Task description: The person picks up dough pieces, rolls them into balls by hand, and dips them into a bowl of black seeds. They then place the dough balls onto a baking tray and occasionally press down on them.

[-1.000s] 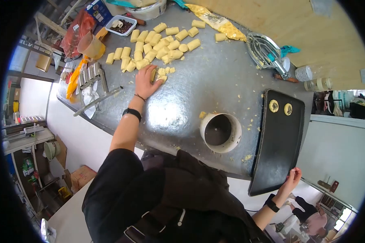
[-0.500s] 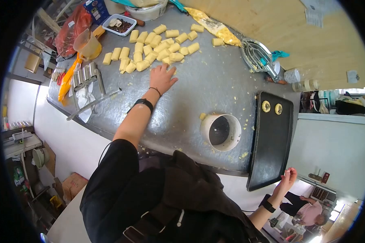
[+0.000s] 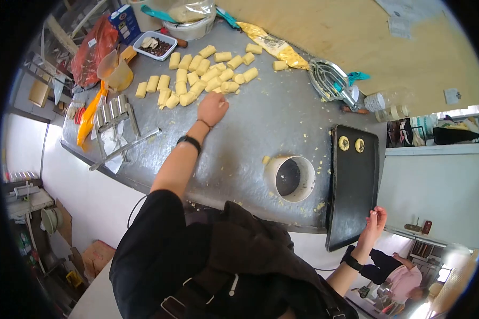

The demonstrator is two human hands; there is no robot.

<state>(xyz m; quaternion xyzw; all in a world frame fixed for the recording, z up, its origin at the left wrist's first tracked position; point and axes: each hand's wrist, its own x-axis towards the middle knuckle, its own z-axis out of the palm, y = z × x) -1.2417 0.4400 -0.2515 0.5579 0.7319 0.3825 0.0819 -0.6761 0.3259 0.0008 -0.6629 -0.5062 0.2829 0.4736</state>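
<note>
My left hand (image 3: 213, 109) is curled closed on the metal table, at the near edge of a group of pale yellow dough pieces (image 3: 213, 83). Its fingers hide whatever may be under or inside them. My right hand (image 3: 375, 223) hovers by the near right corner of a black baking tray (image 3: 353, 191), its fingers bent together, with nothing visible in them. Two small round dough pieces with dark centres, one of them a filled pastry (image 3: 360, 145), lie at the tray's far end. A white ring-shaped container (image 3: 305, 179) stands between my hands.
A metal tube cutter (image 3: 112, 112) and rod lie at the left. At the back are a tub of dark filling (image 3: 156, 47), a measuring jug (image 3: 115, 72), a yellow bag (image 3: 274, 43) and a whisk-like metal tool (image 3: 330, 80). Another person (image 3: 402, 279) stands at lower right.
My left hand's fingers have gone from spread to curled beside the dough pieces. My right hand has risen slightly, closer to the tray's edge. The view has shifted a little.
</note>
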